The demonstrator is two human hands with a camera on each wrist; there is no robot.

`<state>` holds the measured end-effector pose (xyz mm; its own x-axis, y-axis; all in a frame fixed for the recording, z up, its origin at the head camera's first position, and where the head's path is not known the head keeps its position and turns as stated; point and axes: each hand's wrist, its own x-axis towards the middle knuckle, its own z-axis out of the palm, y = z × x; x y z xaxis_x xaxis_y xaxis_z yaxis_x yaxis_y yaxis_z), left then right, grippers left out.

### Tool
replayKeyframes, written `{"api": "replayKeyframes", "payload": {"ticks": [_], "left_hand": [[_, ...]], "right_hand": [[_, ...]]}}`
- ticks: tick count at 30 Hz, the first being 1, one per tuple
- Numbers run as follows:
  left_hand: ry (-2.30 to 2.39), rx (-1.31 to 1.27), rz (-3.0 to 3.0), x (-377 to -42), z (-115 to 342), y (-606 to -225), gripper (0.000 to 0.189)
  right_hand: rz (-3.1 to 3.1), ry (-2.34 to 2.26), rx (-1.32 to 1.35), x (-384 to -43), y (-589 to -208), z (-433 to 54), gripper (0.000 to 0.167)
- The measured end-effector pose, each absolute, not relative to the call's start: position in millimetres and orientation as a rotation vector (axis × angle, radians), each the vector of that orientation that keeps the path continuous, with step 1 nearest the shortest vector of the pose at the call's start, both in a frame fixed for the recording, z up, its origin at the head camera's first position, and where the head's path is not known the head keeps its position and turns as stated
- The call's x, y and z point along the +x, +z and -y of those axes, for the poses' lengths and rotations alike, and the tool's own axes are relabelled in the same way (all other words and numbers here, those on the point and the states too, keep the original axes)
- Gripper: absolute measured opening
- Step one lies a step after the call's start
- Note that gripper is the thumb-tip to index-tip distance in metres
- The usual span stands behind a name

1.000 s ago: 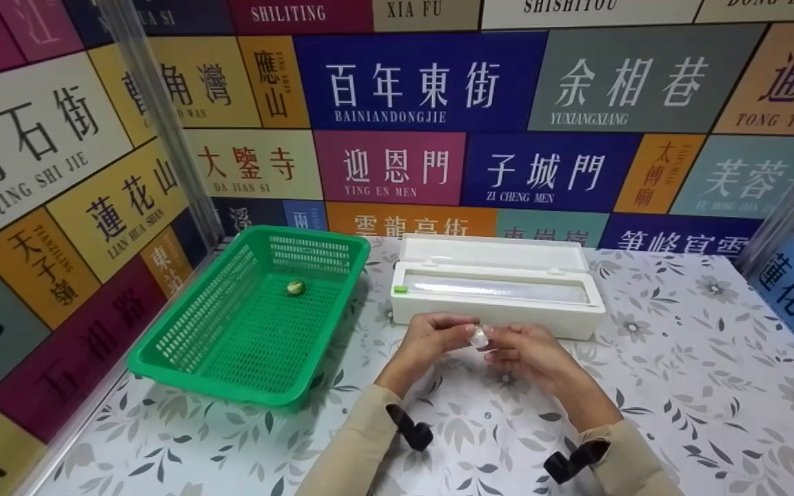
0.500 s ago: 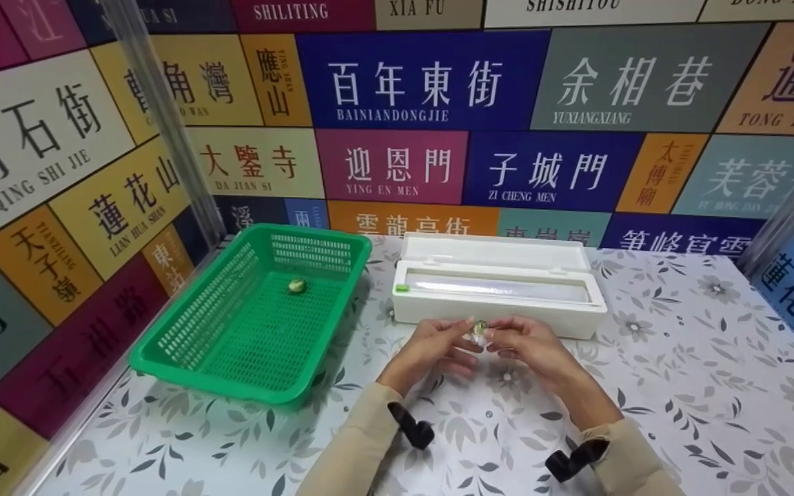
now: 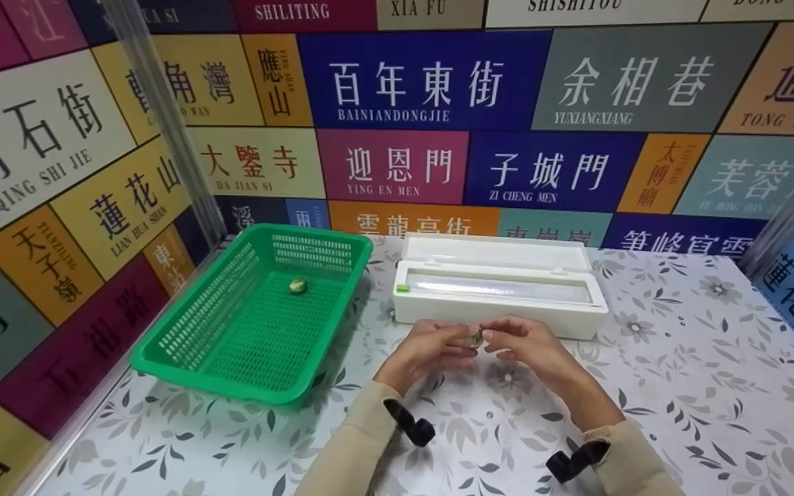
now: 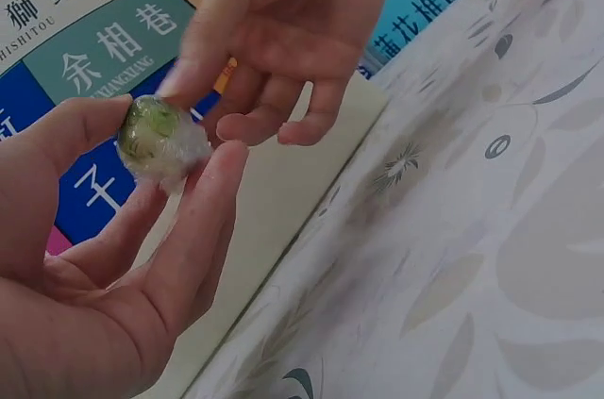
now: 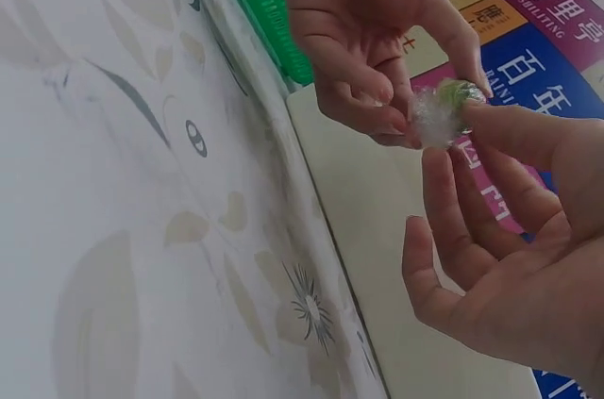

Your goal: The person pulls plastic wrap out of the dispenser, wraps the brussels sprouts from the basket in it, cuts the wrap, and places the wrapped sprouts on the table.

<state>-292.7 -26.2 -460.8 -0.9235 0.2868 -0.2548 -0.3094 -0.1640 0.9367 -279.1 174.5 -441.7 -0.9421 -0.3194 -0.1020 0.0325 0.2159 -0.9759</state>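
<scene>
- Landmark: the box (image 3: 438,310), white, on the table (image 3: 707,386).
- The ball (image 4: 151,132), green and small, is just in front of the box, on the person's side, between the two hands. Clear film (image 4: 187,152) is bunched around part of it.
- The left hand (image 3: 428,350), before the left half of the box, is part closed; it pinches the ball between its thumb and fingers.
- The right hand (image 3: 531,346), before the right half of the box, is part closed, with its thumb on the ball and fingers bent beneath it. It also has hold of the ball.
- The box's lid (image 3: 497,251) is raised along its rear edge. A shiny roll (image 3: 500,287) shows in the opening, with a green tab (image 3: 402,288) at the left end.
- The basket (image 3: 252,344), green and perforated, stands left of the box, apart from it. A second ball (image 3: 298,285) lies on its floor.
- Behind the box: a wall (image 3: 418,83) of coloured name panels.
- Nearer the person than the box: two beige sleeves (image 3: 349,444), each with a black fitting (image 3: 411,424) at the wrist.
</scene>
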Motion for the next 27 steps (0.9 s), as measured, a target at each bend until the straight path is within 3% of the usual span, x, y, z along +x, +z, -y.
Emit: {"api": "replayKeyframes", "payload": {"ticks": [7,16,27], "left_hand": [[2.16,-0.062,-1.806,-292.3,24.7,-460.8,0.023],[2.171,0.015,-1.699,-288.5,23.9,-459.2,0.023],[2.157,0.002,-1.692,-288.9,24.6,-462.4,0.026]], "right_hand": [[-1.983,-1.742,-0.158,-277.9,-440.8,-175.2,0.06],[-1.893,-1.823,-0.043,-276.1,-442.1,-174.9,0.047],[-1.911,-1.791,-0.024,-275.0,-439.9,-175.1,0.047]]}}
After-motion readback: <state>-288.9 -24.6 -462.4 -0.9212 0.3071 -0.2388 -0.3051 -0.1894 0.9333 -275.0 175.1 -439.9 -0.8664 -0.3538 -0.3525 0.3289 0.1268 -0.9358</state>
